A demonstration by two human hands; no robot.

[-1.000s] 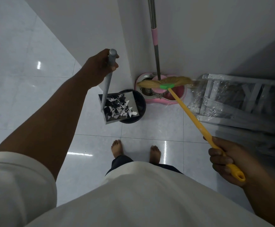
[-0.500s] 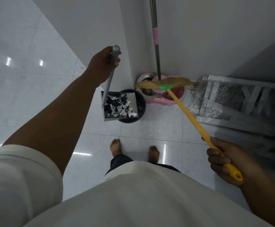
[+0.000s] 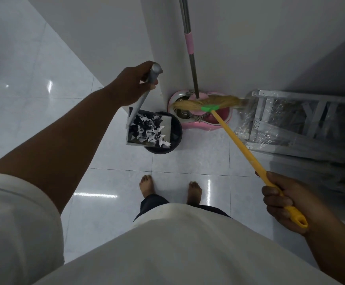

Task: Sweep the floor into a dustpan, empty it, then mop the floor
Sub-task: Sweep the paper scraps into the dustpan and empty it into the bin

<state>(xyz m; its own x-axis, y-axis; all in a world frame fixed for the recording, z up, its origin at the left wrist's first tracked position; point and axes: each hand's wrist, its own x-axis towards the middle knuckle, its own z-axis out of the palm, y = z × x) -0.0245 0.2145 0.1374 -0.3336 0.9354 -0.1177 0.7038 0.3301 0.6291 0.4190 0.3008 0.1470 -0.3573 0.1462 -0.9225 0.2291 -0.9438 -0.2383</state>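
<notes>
There are two hands, the left hand (image 3: 133, 83) and the right hand (image 3: 286, 200), and two bare feet (image 3: 146, 186). There is one dustpan (image 3: 138, 143), one bin (image 3: 174, 138), one broom (image 3: 243, 149), one mop (image 3: 191, 58), one mop bucket (image 3: 196, 124) and one wrapped metal frame (image 3: 303, 124). The paper scraps (image 3: 147, 128) in the dustpan are too many to count.

A plain household or storeroom corner, shown by glossy white floor tiles (image 3: 198, 159), bare white walls (image 3: 249, 48), a pink plastic mop bucket (image 3: 194, 124) and plastic-wrapped grey metal frames (image 3: 290, 120).
</notes>
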